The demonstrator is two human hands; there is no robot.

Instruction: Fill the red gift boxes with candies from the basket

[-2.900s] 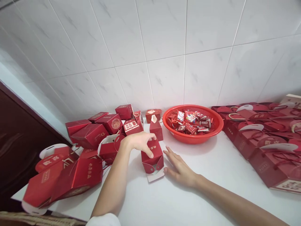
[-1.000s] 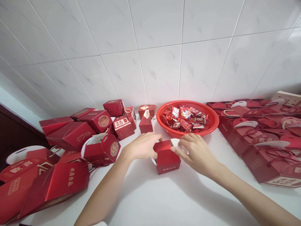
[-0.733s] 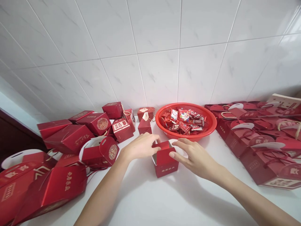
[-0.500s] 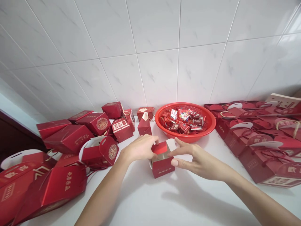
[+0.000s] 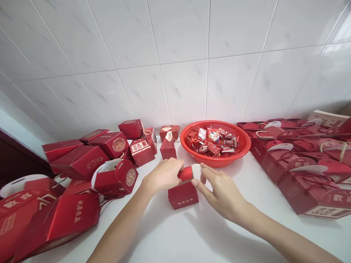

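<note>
A small red box (image 5: 183, 196) with gold characters on its front stands on the white table between my two hands. Its top flaps are raised. My left hand (image 5: 166, 174) grips the red flap at the box's left side, fingers bent over it. On the right side, my right hand (image 5: 216, 186) has thumb and fingers around the pale inner face of another flap. Little of the box's inside shows. Behind the hands sits a red plastic basket (image 5: 216, 162) with wrapped candies (image 5: 214, 136) in it.
Several red boxes (image 5: 79, 162) lie piled at the left. Rows of red boxes with cord handles (image 5: 298, 190) fill the right side. A small peaked box (image 5: 168, 148) stands near the tiled wall (image 5: 183, 91).
The box has turned slightly and shifted a little left. My right hand has moved left and its fingers have closed in on the flap; the raised flaps are nearer each other.
</note>
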